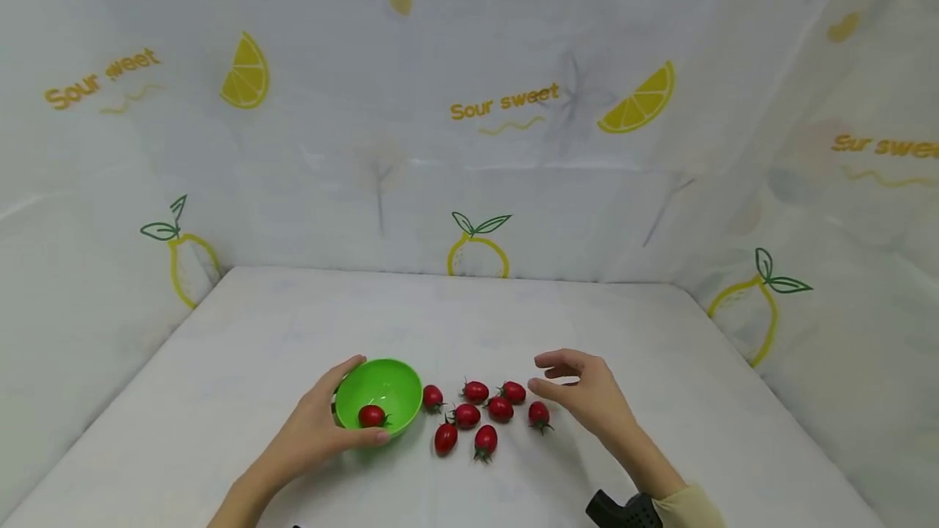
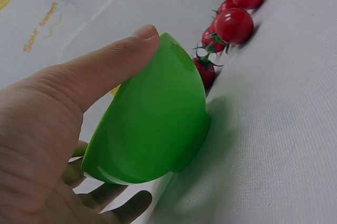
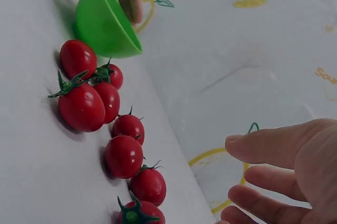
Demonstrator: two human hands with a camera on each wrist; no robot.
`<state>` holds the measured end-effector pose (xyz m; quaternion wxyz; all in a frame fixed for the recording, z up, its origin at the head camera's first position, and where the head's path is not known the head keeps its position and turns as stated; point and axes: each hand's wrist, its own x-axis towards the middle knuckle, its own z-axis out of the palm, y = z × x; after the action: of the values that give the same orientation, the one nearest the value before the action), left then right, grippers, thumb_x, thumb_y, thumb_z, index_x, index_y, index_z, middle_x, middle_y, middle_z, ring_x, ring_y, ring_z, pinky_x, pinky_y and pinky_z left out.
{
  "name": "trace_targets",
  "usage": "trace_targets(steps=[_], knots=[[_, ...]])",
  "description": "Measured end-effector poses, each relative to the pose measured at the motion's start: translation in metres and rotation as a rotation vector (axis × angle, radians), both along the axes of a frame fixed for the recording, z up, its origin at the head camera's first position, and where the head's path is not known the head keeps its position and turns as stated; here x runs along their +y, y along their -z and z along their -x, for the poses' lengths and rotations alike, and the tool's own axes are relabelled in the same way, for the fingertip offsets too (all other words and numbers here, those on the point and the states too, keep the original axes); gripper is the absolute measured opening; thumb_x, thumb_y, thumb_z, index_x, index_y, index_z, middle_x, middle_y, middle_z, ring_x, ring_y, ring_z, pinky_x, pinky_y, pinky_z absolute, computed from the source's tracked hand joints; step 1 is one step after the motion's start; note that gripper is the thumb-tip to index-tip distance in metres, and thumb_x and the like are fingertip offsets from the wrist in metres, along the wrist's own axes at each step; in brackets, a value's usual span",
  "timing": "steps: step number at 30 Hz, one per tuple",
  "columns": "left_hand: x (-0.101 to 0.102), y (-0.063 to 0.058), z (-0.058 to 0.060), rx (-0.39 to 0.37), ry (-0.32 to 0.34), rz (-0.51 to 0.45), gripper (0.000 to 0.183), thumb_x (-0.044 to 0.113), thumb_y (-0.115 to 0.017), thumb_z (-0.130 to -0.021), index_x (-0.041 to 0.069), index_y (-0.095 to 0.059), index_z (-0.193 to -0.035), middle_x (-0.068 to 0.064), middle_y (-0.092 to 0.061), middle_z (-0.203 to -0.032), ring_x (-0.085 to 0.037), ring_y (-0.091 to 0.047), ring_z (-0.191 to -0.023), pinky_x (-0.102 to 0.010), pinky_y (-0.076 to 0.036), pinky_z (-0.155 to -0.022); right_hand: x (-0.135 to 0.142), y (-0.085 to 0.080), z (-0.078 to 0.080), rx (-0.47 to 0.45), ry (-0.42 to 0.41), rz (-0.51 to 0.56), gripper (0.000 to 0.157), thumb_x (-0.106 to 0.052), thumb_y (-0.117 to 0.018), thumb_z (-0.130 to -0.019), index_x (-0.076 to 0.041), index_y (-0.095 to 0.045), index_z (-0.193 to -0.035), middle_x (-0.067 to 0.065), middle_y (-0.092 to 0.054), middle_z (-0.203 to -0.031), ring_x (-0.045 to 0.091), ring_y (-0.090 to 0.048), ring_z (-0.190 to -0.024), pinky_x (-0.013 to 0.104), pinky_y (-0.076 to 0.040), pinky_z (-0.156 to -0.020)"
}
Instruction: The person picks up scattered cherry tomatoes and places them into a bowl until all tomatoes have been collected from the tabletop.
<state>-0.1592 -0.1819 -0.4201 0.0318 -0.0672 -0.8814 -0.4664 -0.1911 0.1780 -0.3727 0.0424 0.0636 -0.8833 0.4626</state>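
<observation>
My left hand holds a small bright green bowl from its left side, thumb at the near rim and fingers round the far side. Inside the bowl lies one red cherry tomato. Several more cherry tomatoes with green stems lie loose on the table to its right, the nearest tomato right beside the rim. Over the right end of this group hovers my right hand, its fingers loosely bent and nothing between them. A single tomato lies just below its thumb in the head view.
A white cloth covers the table. Behind and at both sides hang white sheets printed with lemons and lettering. A dark band sits on the right wrist, by a pale yellow sleeve.
</observation>
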Motion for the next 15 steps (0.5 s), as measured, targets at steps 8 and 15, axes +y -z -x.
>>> trace_targets(steps=[8,15], knots=[[-0.004,-0.001,-0.002,-0.010,-0.001,0.000,0.108,0.051,-0.090,-0.062,0.019,-0.037,-0.150,-0.006,-0.041,-0.149,-0.031,-0.044,-0.128,-0.051,-0.046,-0.098,0.013,0.009,-0.015,-0.074,0.227,0.224,0.033,-0.023,-0.081,-0.083,-0.006,-0.072,-0.109,0.003,-0.070,-0.103,0.021,-0.060,-0.101,0.035,-0.049,-0.083],[-0.003,-0.001,-0.001,-0.015,0.004,-0.007,0.108,0.049,-0.090,-0.064,0.017,-0.035,-0.151,-0.008,-0.039,-0.151,-0.033,-0.042,-0.131,-0.054,-0.044,-0.100,0.015,0.024,-0.012,-0.053,0.257,0.187,0.029,-0.020,-0.080,-0.084,-0.005,-0.073,-0.108,0.003,-0.070,-0.101,0.022,-0.058,-0.102,0.031,-0.050,-0.079]])
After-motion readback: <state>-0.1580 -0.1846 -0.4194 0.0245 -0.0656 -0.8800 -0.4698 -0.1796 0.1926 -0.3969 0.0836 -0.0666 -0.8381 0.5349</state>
